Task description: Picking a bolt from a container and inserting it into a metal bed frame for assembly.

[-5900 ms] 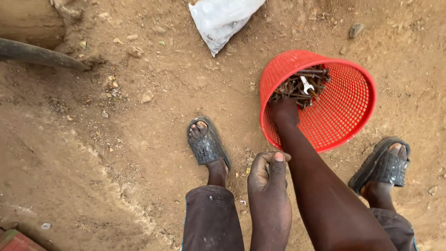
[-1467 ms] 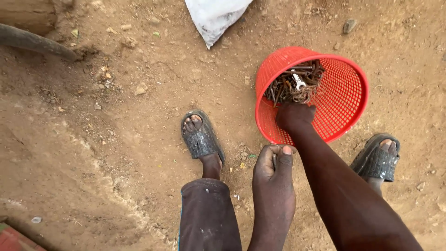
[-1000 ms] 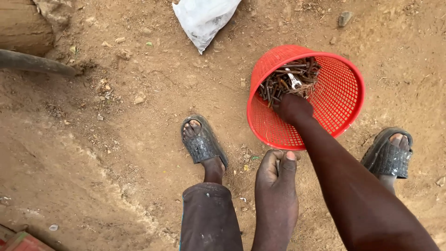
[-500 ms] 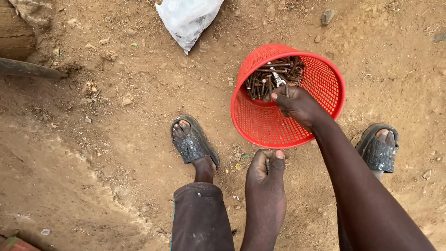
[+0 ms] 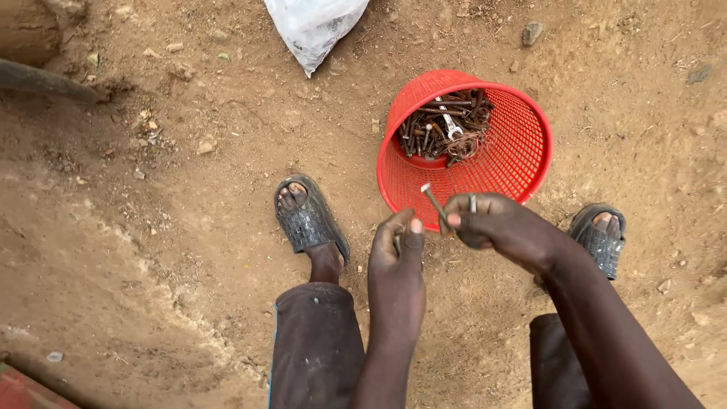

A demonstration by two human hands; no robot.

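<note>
The right hand hangs just in front of the basket, over its near rim, with its fingers closed on a nail. The nail sticks out to the left and upward from the fingertips, head end away from the hand. A second thin metal piece stands up between the same fingers; what it is cannot be told.

The left hand is just beside the right one, to its left, with the fingers curled inward and the thumb pointing up toward the nail. Something small and dark seems to sit in the curl, but whether the fingers grip it cannot be told. The two hands are near each other and not touching.

The basket is red plastic mesh, tipped on the dirt ground so that its mouth faces the camera. A heap of rusty nails lies against its far wall, with a pale wrench on top.

A sandalled left foot stands left of the basket, a right foot to its right. A white bag lies at the top edge.
</note>
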